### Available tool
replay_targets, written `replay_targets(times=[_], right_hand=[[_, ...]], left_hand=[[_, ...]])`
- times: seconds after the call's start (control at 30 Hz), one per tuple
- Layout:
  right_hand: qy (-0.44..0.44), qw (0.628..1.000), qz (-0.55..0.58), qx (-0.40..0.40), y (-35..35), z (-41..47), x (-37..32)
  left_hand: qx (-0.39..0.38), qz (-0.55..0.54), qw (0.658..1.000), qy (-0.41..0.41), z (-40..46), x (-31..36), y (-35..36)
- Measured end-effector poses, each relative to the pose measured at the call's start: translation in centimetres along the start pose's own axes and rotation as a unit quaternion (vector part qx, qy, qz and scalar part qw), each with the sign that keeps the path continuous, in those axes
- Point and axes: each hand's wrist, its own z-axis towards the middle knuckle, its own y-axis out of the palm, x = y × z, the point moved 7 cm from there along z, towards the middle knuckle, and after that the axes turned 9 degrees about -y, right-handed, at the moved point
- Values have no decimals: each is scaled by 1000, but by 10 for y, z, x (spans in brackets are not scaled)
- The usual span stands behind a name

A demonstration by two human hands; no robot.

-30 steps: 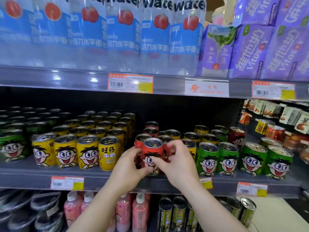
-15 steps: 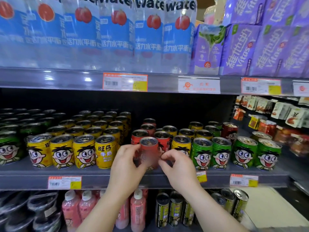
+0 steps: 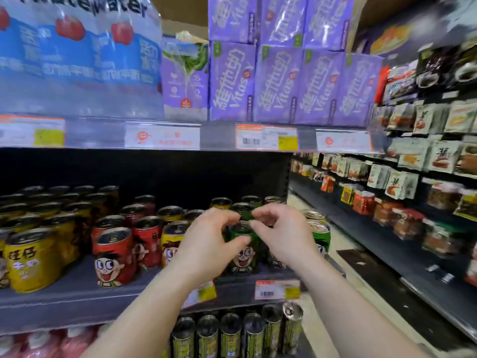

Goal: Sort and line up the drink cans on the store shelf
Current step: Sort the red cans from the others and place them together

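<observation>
Cartoon-face drink cans stand on the middle shelf [image 3: 77,301]: yellow cans [image 3: 31,259] at left, red cans [image 3: 147,241] in the middle, green ones [image 3: 318,236] at right. One red can [image 3: 113,257] stands alone at the shelf front. My left hand [image 3: 206,244] curls around a green can [image 3: 242,250], fingers over its top and thumb across its front. My right hand [image 3: 281,233] is on the can's other side, its curled fingertips at the rim; the blur hides whether they touch. Both hands hide more cans behind them.
Purple drink cartons [image 3: 271,81] and blue water packs [image 3: 77,60] fill the shelf above. Dark cans [image 3: 232,334] and pink bottles [image 3: 74,342] stand below. Price tags [image 3: 277,289] hang on the shelf edge. Snack packets [image 3: 402,182] line an aisle rack at right.
Both hands have let go of the red can, which now stands at the shelf front, and have moved right to a green can. The view has swung right.
</observation>
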Motion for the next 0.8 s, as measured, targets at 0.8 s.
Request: replay_targets(times=[0.8], right_hand=[[-94, 936, -130, -313, 38, 144, 184]], left_hand=[[-62, 1, 980, -188, 68, 37, 138]])
